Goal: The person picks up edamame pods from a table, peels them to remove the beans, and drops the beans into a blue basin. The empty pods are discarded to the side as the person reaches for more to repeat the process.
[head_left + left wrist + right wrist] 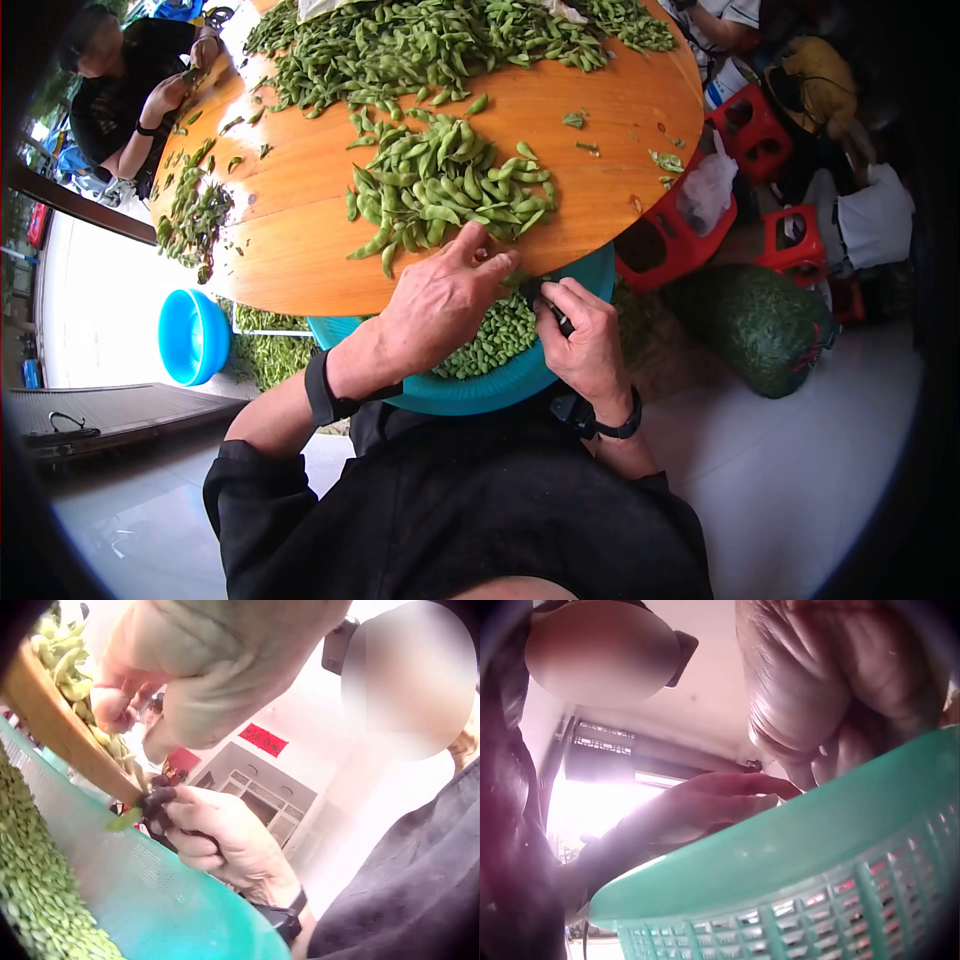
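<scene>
In the head view my left hand (435, 300) reaches over the table edge to a heap of green soybean pods (440, 185). Its thumb and forefinger stand apart, right at the near pods. My right hand (588, 340) grips a small black hand tool (565, 325) over the basin's rim; its exact kind cannot be told. The left wrist view shows a green pod (124, 820) at the tool's front end. Below both hands is a turquoise slatted basin (470, 398), holding many shelled green beans (495, 335). In the right wrist view the basin's rim (772, 840) hides some fingers.
A larger pod pile (420, 50) covers the far part of the round wooden table (300, 265). Left are pod scraps (190, 215), a blue basin (193, 337) and another person (125, 95). Red stools (680, 235) and a full green mesh sack (750, 330) stand right.
</scene>
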A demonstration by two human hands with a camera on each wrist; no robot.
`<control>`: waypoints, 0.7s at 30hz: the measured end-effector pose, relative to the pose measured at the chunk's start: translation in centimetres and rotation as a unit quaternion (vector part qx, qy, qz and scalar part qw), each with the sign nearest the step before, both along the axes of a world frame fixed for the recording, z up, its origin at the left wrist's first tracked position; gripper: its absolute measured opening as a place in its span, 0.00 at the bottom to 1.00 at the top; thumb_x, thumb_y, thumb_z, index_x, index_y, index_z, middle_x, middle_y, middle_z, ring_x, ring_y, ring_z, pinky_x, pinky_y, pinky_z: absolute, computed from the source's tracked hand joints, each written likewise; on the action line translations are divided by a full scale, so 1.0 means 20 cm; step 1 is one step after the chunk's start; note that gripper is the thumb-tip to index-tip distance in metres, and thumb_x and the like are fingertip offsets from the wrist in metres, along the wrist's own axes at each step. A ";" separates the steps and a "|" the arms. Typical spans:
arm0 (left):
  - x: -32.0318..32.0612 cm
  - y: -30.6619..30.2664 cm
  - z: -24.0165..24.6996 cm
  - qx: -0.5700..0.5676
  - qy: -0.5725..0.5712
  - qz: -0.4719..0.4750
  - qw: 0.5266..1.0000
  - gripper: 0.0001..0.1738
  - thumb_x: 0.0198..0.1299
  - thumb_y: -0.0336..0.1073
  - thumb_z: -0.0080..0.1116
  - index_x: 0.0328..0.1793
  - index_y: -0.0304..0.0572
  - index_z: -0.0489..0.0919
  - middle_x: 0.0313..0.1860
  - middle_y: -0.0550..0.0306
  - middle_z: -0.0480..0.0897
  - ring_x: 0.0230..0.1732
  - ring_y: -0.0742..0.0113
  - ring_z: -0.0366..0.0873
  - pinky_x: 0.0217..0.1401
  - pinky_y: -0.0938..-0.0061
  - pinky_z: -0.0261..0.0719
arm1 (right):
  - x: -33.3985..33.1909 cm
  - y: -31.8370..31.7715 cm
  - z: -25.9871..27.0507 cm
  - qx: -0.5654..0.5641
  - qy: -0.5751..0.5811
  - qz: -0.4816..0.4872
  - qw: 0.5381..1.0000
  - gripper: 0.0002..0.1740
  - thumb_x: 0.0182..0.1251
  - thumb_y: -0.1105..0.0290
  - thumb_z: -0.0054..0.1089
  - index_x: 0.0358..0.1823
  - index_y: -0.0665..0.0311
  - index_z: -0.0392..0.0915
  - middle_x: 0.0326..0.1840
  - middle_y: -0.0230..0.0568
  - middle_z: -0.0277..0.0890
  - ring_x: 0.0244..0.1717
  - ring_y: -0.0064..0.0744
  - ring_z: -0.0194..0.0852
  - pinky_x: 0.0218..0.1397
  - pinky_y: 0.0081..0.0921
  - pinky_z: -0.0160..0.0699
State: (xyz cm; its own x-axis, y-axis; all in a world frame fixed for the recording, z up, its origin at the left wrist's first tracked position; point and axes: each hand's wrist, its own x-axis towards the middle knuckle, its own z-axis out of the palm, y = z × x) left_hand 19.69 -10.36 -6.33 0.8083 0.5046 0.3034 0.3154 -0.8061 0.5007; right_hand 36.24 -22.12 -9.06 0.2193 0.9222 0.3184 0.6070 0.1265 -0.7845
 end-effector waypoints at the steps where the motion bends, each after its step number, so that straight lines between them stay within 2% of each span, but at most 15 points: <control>1: 0.01 0.01 -0.01 0.002 0.000 0.000 1.000 0.18 0.57 0.26 0.65 0.55 0.39 0.80 0.45 0.47 0.76 0.39 0.47 0.81 0.36 0.58 0.80 | 0.00 0.00 0.00 0.002 0.000 0.000 1.000 0.10 0.60 0.83 0.60 0.43 0.72 0.79 0.35 0.50 0.78 0.35 0.52 0.81 0.36 0.36 0.78; 3: 0.03 0.02 0.00 -0.005 0.041 -0.006 0.999 0.12 0.57 0.26 0.64 0.48 0.38 0.80 0.43 0.48 0.76 0.39 0.46 0.81 0.38 0.58 0.81 | 0.00 0.00 -0.01 0.005 0.006 -0.005 1.000 0.10 0.59 0.84 0.60 0.43 0.72 0.79 0.35 0.51 0.78 0.35 0.52 0.81 0.36 0.37 0.78; 7: 0.05 0.03 -0.05 0.004 0.014 -0.011 1.000 0.10 0.56 0.26 0.65 0.44 0.37 0.78 0.41 0.48 0.77 0.38 0.45 0.80 0.37 0.57 0.80 | 0.01 -0.02 0.00 0.006 0.002 -0.009 1.000 0.10 0.60 0.84 0.59 0.43 0.72 0.79 0.34 0.50 0.78 0.34 0.53 0.80 0.36 0.36 0.78; 9: 0.04 0.01 -0.04 -0.029 -0.059 -0.003 0.998 0.09 0.58 0.27 0.65 0.43 0.35 0.78 0.37 0.50 0.78 0.33 0.53 0.80 0.32 0.62 0.78 | 0.00 -0.05 0.05 0.011 0.037 0.004 0.999 0.09 0.61 0.83 0.59 0.43 0.73 0.79 0.31 0.47 0.77 0.30 0.44 0.80 0.33 0.31 0.76; 10: 0.03 0.00 -0.02 -0.029 -0.057 -0.004 0.998 0.09 0.58 0.27 0.65 0.43 0.35 0.78 0.37 0.50 0.78 0.33 0.53 0.80 0.32 0.62 0.78 | 0.00 -0.07 0.08 0.011 0.039 0.003 0.999 0.09 0.61 0.83 0.59 0.43 0.73 0.79 0.31 0.47 0.77 0.30 0.44 0.80 0.33 0.31 0.76; 12: 0.01 -0.02 0.05 -0.213 -0.090 0.035 0.972 0.07 0.65 0.30 0.63 0.41 0.33 0.78 0.29 0.56 0.78 0.27 0.69 0.75 0.28 0.71 0.72 | -0.01 -0.11 0.14 -0.071 0.175 0.061 0.980 0.08 0.64 0.82 0.59 0.44 0.73 0.79 0.29 0.41 0.76 0.27 0.29 0.77 0.31 0.25 0.73; 13: 0.00 -0.04 0.07 -0.212 -0.089 0.033 0.973 0.07 0.65 0.30 0.63 0.41 0.33 0.78 0.29 0.56 0.78 0.27 0.69 0.75 0.28 0.71 0.72 | -0.02 -0.11 0.14 -0.070 0.175 0.059 0.980 0.08 0.64 0.82 0.59 0.44 0.73 0.79 0.29 0.41 0.76 0.27 0.29 0.77 0.31 0.25 0.73; 15: -0.03 -0.08 0.08 -0.391 -0.015 0.088 0.916 0.10 0.71 0.34 0.59 0.40 0.32 0.78 0.24 0.63 0.75 0.26 0.80 0.68 0.29 0.79 0.68 | -0.06 -0.09 0.13 -0.089 0.264 0.042 0.960 0.08 0.66 0.81 0.59 0.46 0.74 0.79 0.28 0.38 0.75 0.26 0.19 0.73 0.28 0.22 0.71; 16: -0.04 -0.10 0.06 -0.388 -0.037 0.082 0.917 0.12 0.73 0.36 0.57 0.40 0.34 0.78 0.24 0.68 0.73 0.25 0.82 0.67 0.28 0.81 0.66 | -0.06 -0.08 0.11 -0.084 0.282 0.024 0.955 0.09 0.67 0.80 0.58 0.47 0.74 0.79 0.28 0.35 0.74 0.24 0.18 0.72 0.27 0.20 0.70; 17: -0.05 -0.12 0.04 -0.387 -0.037 0.082 0.918 0.12 0.73 0.36 0.57 0.40 0.34 0.78 0.24 0.68 0.73 0.25 0.82 0.67 0.28 0.81 0.66 | -0.07 -0.07 0.10 -0.083 0.282 0.024 0.956 0.09 0.67 0.80 0.58 0.47 0.74 0.79 0.28 0.35 0.74 0.24 0.18 0.72 0.27 0.20 0.70; 19: -0.08 -0.14 0.02 -0.492 -0.103 0.083 0.860 0.12 0.74 0.37 0.57 0.40 0.34 0.78 0.24 0.68 0.74 0.25 0.82 0.67 0.27 0.81 0.65 | -0.08 -0.05 0.09 -0.079 0.339 0.028 0.937 0.08 0.74 0.78 0.54 0.48 0.75 0.78 0.21 0.25 0.66 0.20 0.11 0.61 0.20 0.15 0.59; 20: -0.08 -0.16 0.00 -0.493 -0.103 0.085 0.860 0.12 0.74 0.37 0.57 0.40 0.34 0.78 0.24 0.68 0.74 0.25 0.82 0.67 0.27 0.81 0.65 | -0.09 -0.04 0.12 -0.116 0.383 0.041 0.915 0.09 0.75 0.77 0.53 0.49 0.76 0.77 0.20 0.23 0.64 0.19 0.10 0.58 0.20 0.15 0.57; 21: -0.08 -0.18 -0.01 -0.514 -0.142 0.088 0.841 0.12 0.72 0.37 0.59 0.40 0.34 0.78 0.22 0.68 0.73 0.24 0.83 0.66 0.26 0.81 0.64 | -0.09 -0.04 0.12 -0.117 0.383 0.042 0.915 0.09 0.75 0.77 0.53 0.49 0.76 0.77 0.20 0.23 0.64 0.19 0.10 0.58 0.20 0.15 0.57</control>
State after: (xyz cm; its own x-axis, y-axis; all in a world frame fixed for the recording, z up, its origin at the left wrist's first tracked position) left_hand 18.18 -13.93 -6.53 0.6617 0.7228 -0.1992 0.1346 0.1469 0.9799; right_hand 34.47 -22.86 -6.58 0.2202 0.9695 -0.1075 -0.1372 -0.0783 -0.9874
